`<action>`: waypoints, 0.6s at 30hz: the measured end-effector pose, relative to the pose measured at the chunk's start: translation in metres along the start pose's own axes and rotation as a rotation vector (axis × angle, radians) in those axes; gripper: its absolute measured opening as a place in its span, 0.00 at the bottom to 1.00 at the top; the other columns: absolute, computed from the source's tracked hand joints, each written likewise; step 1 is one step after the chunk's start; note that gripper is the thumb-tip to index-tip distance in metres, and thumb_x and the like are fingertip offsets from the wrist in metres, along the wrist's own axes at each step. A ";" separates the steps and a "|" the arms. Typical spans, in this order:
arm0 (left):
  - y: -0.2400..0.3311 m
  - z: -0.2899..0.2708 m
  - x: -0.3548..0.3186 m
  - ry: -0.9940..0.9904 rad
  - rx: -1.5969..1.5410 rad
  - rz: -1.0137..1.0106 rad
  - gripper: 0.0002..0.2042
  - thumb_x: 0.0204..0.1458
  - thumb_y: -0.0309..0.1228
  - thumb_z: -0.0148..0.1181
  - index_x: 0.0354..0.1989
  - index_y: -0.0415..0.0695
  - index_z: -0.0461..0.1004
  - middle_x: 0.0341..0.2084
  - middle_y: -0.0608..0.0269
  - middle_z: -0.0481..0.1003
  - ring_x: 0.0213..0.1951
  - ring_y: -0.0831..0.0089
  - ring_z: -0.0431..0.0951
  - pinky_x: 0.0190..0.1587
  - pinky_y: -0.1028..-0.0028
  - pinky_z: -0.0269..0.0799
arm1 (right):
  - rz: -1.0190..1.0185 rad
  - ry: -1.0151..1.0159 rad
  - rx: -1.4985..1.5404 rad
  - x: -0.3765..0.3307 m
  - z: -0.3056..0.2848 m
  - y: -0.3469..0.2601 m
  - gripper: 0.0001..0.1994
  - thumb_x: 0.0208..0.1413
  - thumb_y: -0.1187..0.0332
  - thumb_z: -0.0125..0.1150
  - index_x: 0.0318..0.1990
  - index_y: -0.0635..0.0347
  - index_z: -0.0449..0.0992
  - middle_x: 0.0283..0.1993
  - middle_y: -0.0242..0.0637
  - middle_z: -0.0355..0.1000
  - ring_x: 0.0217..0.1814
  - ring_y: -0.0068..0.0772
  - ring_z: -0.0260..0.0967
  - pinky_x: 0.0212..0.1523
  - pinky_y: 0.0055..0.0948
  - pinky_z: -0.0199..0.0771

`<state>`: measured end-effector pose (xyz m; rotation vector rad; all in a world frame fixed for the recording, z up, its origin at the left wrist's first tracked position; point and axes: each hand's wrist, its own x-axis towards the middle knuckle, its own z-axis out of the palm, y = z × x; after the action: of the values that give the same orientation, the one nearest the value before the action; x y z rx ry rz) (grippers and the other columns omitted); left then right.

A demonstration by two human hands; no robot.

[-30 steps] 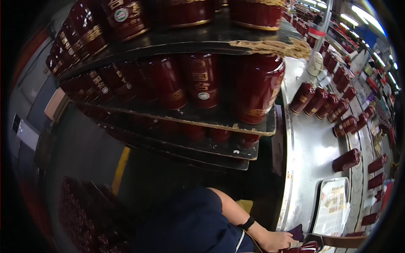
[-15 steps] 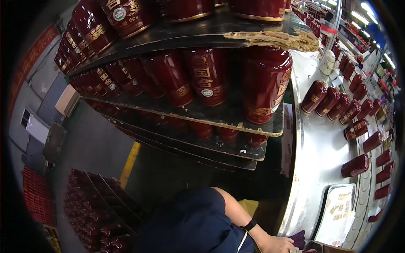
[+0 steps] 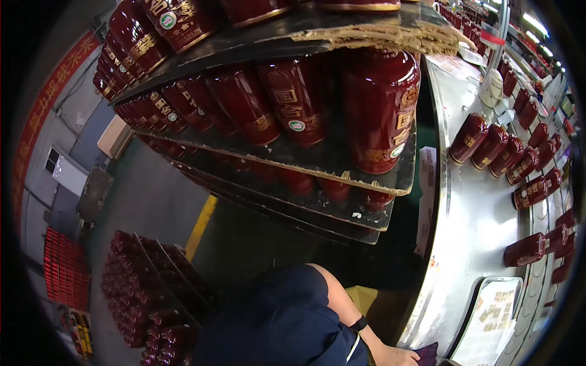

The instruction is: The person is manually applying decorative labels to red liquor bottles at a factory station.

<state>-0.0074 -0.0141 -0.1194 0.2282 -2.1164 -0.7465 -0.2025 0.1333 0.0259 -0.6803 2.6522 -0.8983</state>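
My left hand (image 3: 395, 356) is at the bottom edge, its fingers closed on a dark purple cloth (image 3: 428, 354). The arm has a navy sleeve (image 3: 274, 317) and a black wristband (image 3: 360, 324). Part of the hand is cut off by the lower edge. My right hand is out of the picture. Just right of the cloth, a white tray (image 3: 488, 320) with gold-coloured pieces on it lies on the metal bench (image 3: 452, 244).
A tiered rack of dark boards (image 3: 305, 155) holds rows of dark red bottles (image 3: 381, 110); the top board's corner is splintered. More bottles (image 3: 469, 138) stand along the bench. Stacked bottles (image 3: 131, 287) and red crates (image 3: 66, 268) are at lower left.
The view has shifted a little, so the rack's lower part, floor stack and bench bottles sit further right. My left hand stays low with the purple cloth.
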 end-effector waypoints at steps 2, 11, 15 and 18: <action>0.000 0.002 0.001 -0.008 0.019 0.001 0.24 0.50 0.36 0.61 0.55 0.37 0.76 0.66 0.47 0.71 0.66 0.52 0.72 0.59 0.47 0.70 | 0.032 -0.002 -0.009 0.004 -0.004 0.005 0.23 0.65 0.51 0.63 0.50 0.67 0.77 0.39 0.41 0.75 0.37 0.33 0.66 0.38 0.37 0.68; 0.005 0.000 0.000 0.036 -0.031 -0.063 0.26 0.50 0.34 0.62 0.59 0.40 0.75 0.65 0.50 0.73 0.64 0.55 0.73 0.59 0.50 0.69 | 0.194 0.009 0.039 -0.002 -0.021 0.017 0.24 0.66 0.51 0.62 0.56 0.65 0.75 0.40 0.40 0.75 0.38 0.33 0.67 0.38 0.36 0.68; -0.002 0.016 -0.001 0.099 -0.090 0.003 0.18 0.41 0.42 0.65 0.21 0.34 0.83 0.58 0.23 0.71 0.55 0.43 0.76 0.65 0.46 0.59 | 0.222 0.109 0.048 -0.015 -0.016 0.021 0.24 0.66 0.51 0.62 0.55 0.65 0.75 0.40 0.40 0.75 0.38 0.33 0.67 0.39 0.36 0.68; -0.003 0.021 -0.007 0.066 -0.089 -0.003 0.16 0.38 0.39 0.65 0.23 0.33 0.84 0.59 0.21 0.69 0.56 0.42 0.76 0.67 0.45 0.58 | 0.198 0.181 0.062 -0.018 -0.012 0.026 0.23 0.66 0.52 0.62 0.54 0.65 0.76 0.39 0.40 0.75 0.38 0.33 0.67 0.39 0.35 0.68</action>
<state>-0.0203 -0.0049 -0.1356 0.2046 -2.0156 -0.8221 -0.2006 0.1666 0.0210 -0.3288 2.7728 -1.0226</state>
